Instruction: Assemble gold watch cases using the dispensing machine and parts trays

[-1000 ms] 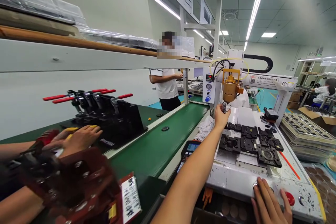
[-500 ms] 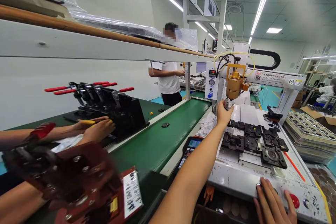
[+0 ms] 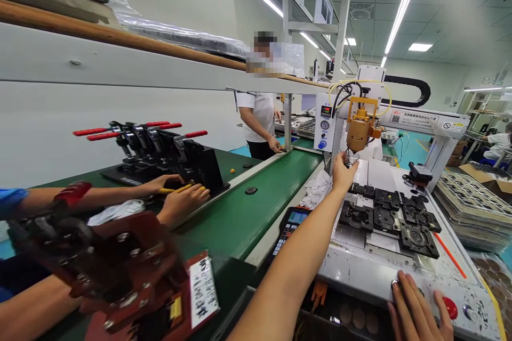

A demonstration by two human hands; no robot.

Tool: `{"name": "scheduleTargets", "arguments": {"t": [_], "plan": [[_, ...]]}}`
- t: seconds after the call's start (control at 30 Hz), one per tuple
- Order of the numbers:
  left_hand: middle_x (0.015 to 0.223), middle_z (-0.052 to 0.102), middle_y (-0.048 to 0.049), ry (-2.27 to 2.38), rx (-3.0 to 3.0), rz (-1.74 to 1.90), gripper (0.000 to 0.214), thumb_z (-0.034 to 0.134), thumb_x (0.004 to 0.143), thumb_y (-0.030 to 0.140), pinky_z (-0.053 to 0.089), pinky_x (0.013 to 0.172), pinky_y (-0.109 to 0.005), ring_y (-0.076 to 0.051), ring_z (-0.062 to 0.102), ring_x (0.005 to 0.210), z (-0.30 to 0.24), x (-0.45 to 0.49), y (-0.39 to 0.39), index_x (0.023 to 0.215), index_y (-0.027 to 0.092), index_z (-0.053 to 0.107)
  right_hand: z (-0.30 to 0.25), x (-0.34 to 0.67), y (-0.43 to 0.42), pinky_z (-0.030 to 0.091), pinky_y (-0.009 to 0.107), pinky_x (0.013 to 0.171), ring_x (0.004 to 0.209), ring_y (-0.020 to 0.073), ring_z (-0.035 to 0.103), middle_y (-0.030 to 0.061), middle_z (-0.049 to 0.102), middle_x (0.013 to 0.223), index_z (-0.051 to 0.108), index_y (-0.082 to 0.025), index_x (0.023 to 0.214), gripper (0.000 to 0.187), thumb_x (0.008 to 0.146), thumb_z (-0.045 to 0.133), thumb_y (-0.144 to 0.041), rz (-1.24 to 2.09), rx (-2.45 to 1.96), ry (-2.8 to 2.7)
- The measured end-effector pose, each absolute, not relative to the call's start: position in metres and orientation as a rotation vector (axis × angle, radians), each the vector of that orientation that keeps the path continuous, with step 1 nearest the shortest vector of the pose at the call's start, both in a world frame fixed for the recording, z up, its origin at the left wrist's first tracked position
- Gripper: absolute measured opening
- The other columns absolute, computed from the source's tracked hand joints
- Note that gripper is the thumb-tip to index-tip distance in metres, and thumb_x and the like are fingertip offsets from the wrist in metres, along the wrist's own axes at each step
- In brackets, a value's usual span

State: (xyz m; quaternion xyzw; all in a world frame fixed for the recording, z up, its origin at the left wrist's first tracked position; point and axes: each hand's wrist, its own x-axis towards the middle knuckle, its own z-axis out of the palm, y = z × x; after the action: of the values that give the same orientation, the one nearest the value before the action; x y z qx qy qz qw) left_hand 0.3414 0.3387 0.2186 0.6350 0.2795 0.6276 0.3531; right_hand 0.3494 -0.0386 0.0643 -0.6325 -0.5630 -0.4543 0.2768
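Note:
My left hand [image 3: 344, 171] reaches up to the gold-coloured dispensing head [image 3: 359, 130] of a white bench machine. Its fingers are closed around a small shiny, partly see-through piece [image 3: 352, 158] right under the head; I cannot make out what it is. Below and to the right of that hand, black fixture blocks [image 3: 386, 219] sit in rows on the machine bed. My right hand [image 3: 418, 309] rests with fingers stretched over the machine's front panel [image 3: 360, 272]. Its index finger lies by a round metal button [image 3: 395, 282], and a red button [image 3: 450, 308] is beside the little-finger side.
A green conveyor belt [image 3: 272, 192] runs on the left, carrying a dark round part [image 3: 250, 191]. A keypad controller [image 3: 294, 224] lies beside it. Co-worker's hands [image 3: 182, 200] hold a yellow tool near red-handled clamps [image 3: 140, 133]. Trays [image 3: 474, 208] are stacked at right.
My hands keep their places. The near co-worker's hands have moved right, toward the belt. The standing person has lowered a hand to the far belt edge. The view has shifted slightly.

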Motion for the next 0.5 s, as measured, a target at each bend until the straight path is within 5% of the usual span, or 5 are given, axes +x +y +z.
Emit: {"name": "scheduleTargets", "arguments": {"t": [0.5], "plan": [[0.124, 0.071, -0.0131, 0.723, 1.634, 1.643, 0.052, 0.087, 0.081, 0.019, 0.052, 0.106, -0.042, -0.030, 0.068, 0.120, 0.2197, 0.3422, 0.3375, 0.128, 0.021, 0.065, 0.0636, 0.3506, -0.0374, 0.027, 0.053, 0.135, 0.101, 0.0296, 0.085, 0.0124, 0.079, 0.134, 0.056, -0.024, 0.162, 0.061, 0.103, 0.072, -0.022, -1.232, -1.672, -1.502]]}}
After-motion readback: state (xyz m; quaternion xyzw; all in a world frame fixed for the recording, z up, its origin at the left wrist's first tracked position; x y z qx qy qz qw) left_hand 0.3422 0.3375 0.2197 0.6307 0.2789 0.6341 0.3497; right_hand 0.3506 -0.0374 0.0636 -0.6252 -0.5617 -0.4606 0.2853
